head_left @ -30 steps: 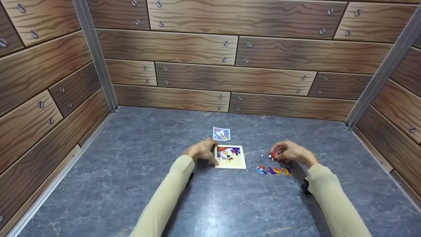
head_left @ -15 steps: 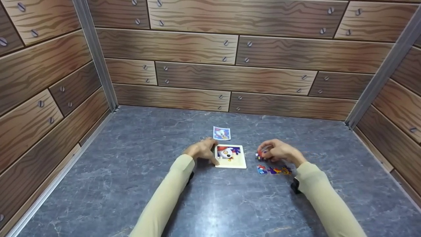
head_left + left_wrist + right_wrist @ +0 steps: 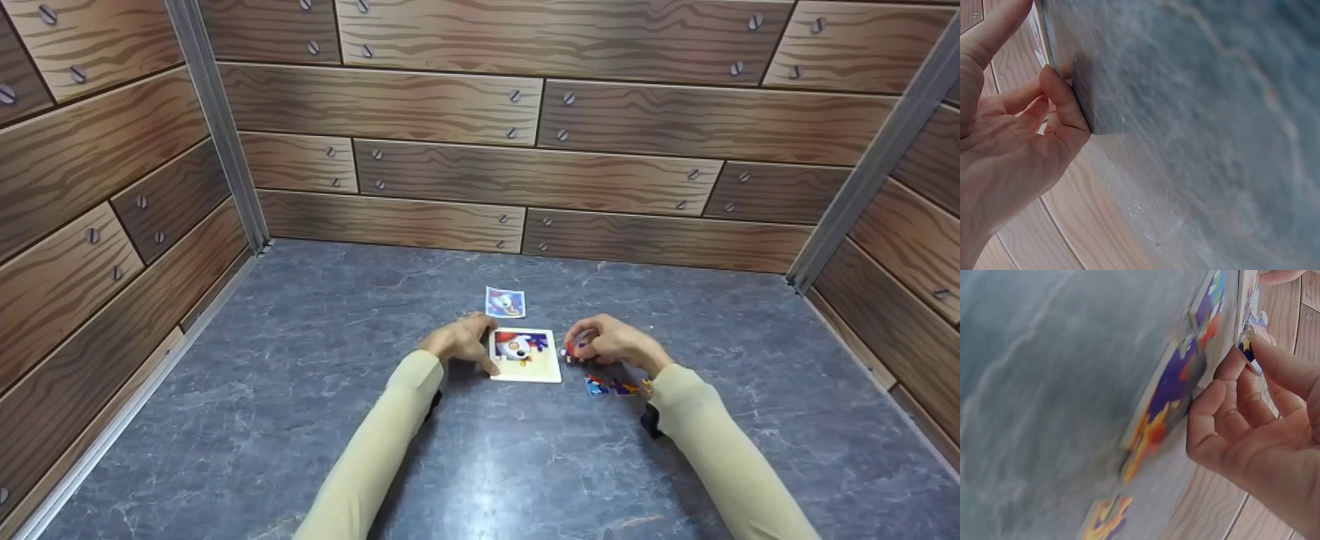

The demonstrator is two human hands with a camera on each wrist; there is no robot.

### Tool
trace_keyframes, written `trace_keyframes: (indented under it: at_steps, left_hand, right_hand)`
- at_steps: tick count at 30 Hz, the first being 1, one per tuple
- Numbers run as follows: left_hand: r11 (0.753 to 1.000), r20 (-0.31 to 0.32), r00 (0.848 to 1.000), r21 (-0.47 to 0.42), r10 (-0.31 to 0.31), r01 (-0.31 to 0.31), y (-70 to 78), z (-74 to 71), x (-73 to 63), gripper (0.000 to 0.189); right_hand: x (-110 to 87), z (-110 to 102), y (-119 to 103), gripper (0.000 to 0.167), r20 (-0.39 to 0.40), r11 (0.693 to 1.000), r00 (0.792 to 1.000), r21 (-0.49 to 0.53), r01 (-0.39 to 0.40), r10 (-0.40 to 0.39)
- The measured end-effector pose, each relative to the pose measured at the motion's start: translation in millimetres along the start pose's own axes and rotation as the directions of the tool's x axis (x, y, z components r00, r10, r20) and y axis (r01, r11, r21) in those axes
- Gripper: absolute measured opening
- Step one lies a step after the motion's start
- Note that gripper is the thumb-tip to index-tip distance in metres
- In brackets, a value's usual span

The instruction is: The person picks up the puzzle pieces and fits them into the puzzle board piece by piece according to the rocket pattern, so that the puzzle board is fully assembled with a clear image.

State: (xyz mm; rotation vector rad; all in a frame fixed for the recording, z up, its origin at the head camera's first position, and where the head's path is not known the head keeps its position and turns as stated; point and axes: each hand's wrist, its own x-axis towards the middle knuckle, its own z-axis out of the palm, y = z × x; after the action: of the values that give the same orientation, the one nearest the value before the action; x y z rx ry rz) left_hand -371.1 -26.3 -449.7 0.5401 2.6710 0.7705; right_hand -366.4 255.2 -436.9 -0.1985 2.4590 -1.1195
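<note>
A square puzzle tray [image 3: 538, 373] lies flat, its upper part filled with a white, red and purple picture and its lower part bare pale board. My left hand [image 3: 461, 343] grips its left side, thumb at the near corner and fingers at the far one. In the left wrist view that hand's little finger [image 3: 1064, 104] is bent against the table. Just beyond the tray's right edge, my right hand [image 3: 613, 343] pinches a jigsaw piece [image 3: 1246, 350] with a yellow star on dark blue between thumb and forefinger. Its other fingers curl beneath, close over the table.
Several loose jigsaw pieces [image 3: 598, 385] lie in a row right of the tray, partly covered by the right wrist and sleeve. Behind the tray sits a small picture card [image 3: 505, 302]. Wood-patterned walls [image 3: 450, 172] enclose the grey marbled table [image 3: 360, 300].
My right hand has moved left with the jigsaw piece, from above the right side of the loose pieces to the tray's right edge. The left hand and tray have stayed put.
</note>
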Motion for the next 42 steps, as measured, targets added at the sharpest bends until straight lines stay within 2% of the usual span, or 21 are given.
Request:
trace_keyframes:
  at_steps: [5,12,16,22,26,34,42]
  left_hand:
    - [1.000,0.000,1.000,0.003,-0.012,0.012,1.3,1.2,0.5,0.081]
    - [1.000,0.002,1.000,-0.002,-0.016,0.016,1.1,0.1,0.6,0.079]
    - [1.000,0.002,1.000,0.006,-0.013,0.013,1.5,-0.8,0.9,0.079]
    - [0.999,0.005,1.000,0.038,0.019,-0.020,0.2,-1.6,0.7,0.073]
    - [0.998,0.008,1.000,0.052,0.030,-0.031,0.8,-0.8,1.0,0.073]
    - [1.000,0.007,1.000,0.022,-0.001,0.001,0.8,-1.1,0.8,0.080]
    - [1.000,0.010,1.000,0.028,0.013,-0.014,-0.8,-1.6,0.7,0.080]
  right_hand:
    - [1.9,6.5,-3.5,0.026,-0.001,1.000,1.000,-0.009,0.004,-0.004]
    - [8.0,16.9,-10.5,0.024,0.012,0.997,1.000,0.078,0.003,-0.004]
    - [9.8,22.4,-16.0,0.025,-0.002,0.995,1.000,0.095,0.023,-0.023]
    - [14.0,29.2,-20.1,0.027,-0.042,0.996,0.997,0.049,0.068,-0.066]
    - [15.0,32.8,-22.3,0.028,-0.059,0.997,0.996,0.028,0.069,-0.067]
    - [16.0,35.4,-24.8,0.026,-0.078,0.998,0.995,-0.013,0.057,-0.058]
    - [17.9,39.8,-27.1,0.025,-0.097,0.998,0.993,0.009,0.068,-0.067]
